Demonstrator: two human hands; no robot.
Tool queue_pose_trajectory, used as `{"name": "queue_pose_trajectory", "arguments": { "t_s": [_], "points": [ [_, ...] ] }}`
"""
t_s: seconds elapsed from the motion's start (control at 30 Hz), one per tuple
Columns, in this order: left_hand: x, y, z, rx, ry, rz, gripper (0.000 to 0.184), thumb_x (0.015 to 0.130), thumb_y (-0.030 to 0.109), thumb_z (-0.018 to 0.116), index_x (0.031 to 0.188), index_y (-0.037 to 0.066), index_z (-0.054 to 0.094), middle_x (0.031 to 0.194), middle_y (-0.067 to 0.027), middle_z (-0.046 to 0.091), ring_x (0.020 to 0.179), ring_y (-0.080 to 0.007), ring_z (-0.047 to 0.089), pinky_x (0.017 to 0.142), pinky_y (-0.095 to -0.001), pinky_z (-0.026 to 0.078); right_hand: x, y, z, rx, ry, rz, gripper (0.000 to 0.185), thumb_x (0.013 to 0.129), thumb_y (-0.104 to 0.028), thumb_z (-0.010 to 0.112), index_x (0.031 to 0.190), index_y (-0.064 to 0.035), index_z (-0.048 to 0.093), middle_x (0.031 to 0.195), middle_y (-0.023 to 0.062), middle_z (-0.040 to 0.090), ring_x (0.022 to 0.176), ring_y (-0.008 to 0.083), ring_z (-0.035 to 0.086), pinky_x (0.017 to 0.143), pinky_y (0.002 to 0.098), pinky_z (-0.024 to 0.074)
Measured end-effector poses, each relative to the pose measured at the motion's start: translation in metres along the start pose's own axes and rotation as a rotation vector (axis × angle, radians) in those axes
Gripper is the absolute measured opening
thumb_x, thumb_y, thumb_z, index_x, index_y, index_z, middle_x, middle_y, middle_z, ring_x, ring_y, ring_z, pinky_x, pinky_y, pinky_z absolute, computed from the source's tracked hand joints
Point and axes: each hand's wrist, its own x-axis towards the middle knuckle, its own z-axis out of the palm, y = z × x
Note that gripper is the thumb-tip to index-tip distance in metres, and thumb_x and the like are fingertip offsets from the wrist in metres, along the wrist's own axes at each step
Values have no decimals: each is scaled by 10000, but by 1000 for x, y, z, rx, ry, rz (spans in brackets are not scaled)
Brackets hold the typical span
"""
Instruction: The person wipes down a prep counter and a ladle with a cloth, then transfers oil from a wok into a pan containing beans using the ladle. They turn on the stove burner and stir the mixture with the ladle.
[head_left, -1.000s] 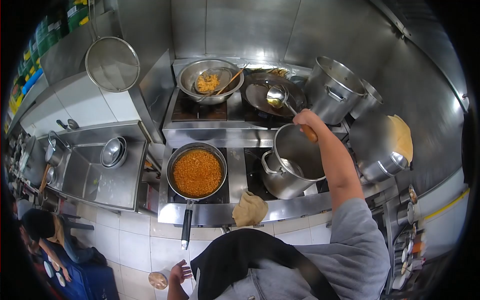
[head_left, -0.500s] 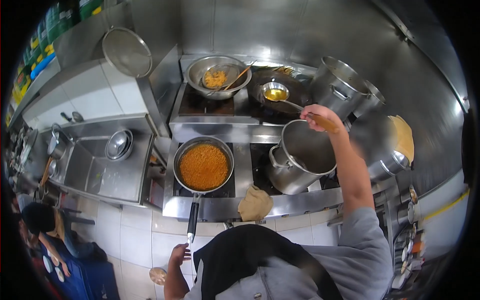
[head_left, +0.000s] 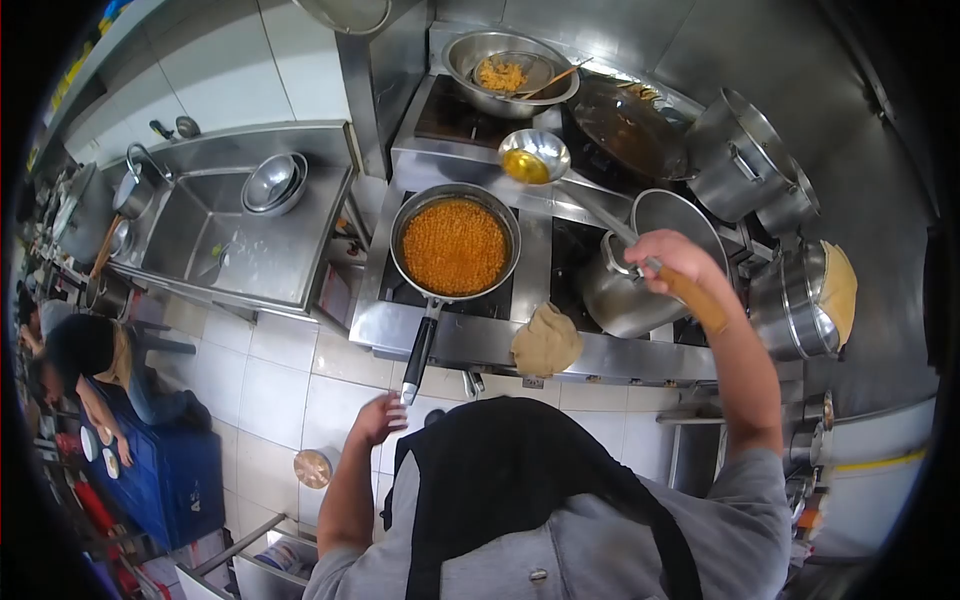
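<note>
My right hand (head_left: 672, 258) is closed around the handle of a metal ladle (head_left: 548, 150), gripping near where the steel joins the wood. Yellow, oil-like liquid (head_left: 525, 167) lies in the ladle's bowl, which hangs between the back and front burners. To the lower left of it, a frying pan (head_left: 396, 232) on the front burner holds orange-brown grainy food (head_left: 455, 247). The pan's black handle (head_left: 421, 350) points toward me. My left hand (head_left: 380, 418) is beside the handle's tip, fingers apart, holding nothing; whether it touches the tip is unclear.
A steel bowl with a strainer (head_left: 560, 97) and a dark wok (head_left: 630, 135) stand behind. Tall pots (head_left: 735, 160) are at right, another pot (head_left: 625, 305) in front. A folded cloth (head_left: 547, 340) lies on the stove edge. A sink (head_left: 180, 240) and a seated person (head_left: 100, 350) are leftward.
The ladle with the yellow liquid has moved from over the wok leftward and forward, closer to the frying pan. The camera view has shifted too. My left hand remains near the pan handle's end.
</note>
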Motion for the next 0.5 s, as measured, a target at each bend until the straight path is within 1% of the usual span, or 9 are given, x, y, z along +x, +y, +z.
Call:
{"name": "queue_pose_trajectory", "arguments": {
  "t_s": [0.1,0.17,0.23,0.27,0.3,0.37,0.4,0.43,0.5],
  "points": [
    [7,40,54,-137,-211,84,488,1056,530,498,1231,87,607,1058,-101,679,870,-265,666,846,-482,578,14,37,39,-157,-31,-8,229,871,-185,724,915,26,644,715,103,574,526,216,596,455,367,459],
    [-13,78,101,-267,-285,32,505,1055,551,488,1206,86,615,1008,-102,691,780,-236,648,722,-409,569,14,57,72,-352,11,8,270,865,-209,704,928,46,643,745,175,628,596,287,648,537,413,518],
    [-32,107,132,-303,-349,13,499,1055,543,496,1209,84,613,994,-103,685,749,-219,630,655,-373,540,26,96,96,-677,92,-203,275,860,-203,669,925,62,634,805,273,663,707,403,680,672,455,558],
    [-36,115,139,-329,-417,-9,492,1055,535,503,1212,82,611,980,-103,679,717,-202,611,588,-336,512,26,113,108,-681,87,-204,275,860,-203,669,925,62,634,805,273,663,707,403,680,672,455,558],
    [-32,119,139,-333,-415,-6,492,1055,535,503,1212,82,611,980,-103,679,717,-202,611,588,-336,512,26,127,119,-758,178,-303,273,860,-195,659,946,61,618,831,301,663,765,447,677,731,479,559],
    [-26,125,139,-228,-545,-51,419,1051,464,552,1209,81,610,886,-85,643,619,-159,557,509,-293,442,31,152,134,-833,269,-407,272,860,-187,650,966,59,603,856,330,664,822,492,674,790,504,559],
    [-27,126,138,-215,-574,-50,267,1037,341,611,1115,86,606,781,-48,588,535,-123,503,467,-270,410,37,164,139,-869,327,-385,273,864,-186,651,983,50,583,851,320,670,843,496,678,797,523,556],
    [-27,127,138,-213,-571,-46,267,1037,341,611,1115,86,606,781,-48,588,535,-123,503,467,-270,410,40,168,142,-902,387,-364,276,868,-185,653,1000,40,563,845,311,677,865,501,681,804,542,552],
    [-29,127,139,-195,-529,-34,189,1045,265,595,947,108,553,707,-3,514,484,-85,447,424,-244,358,48,173,142,-938,392,-364,287,862,-171,661,1036,21,537,851,301,692,853,488,697,799,564,552]
  ]
}}
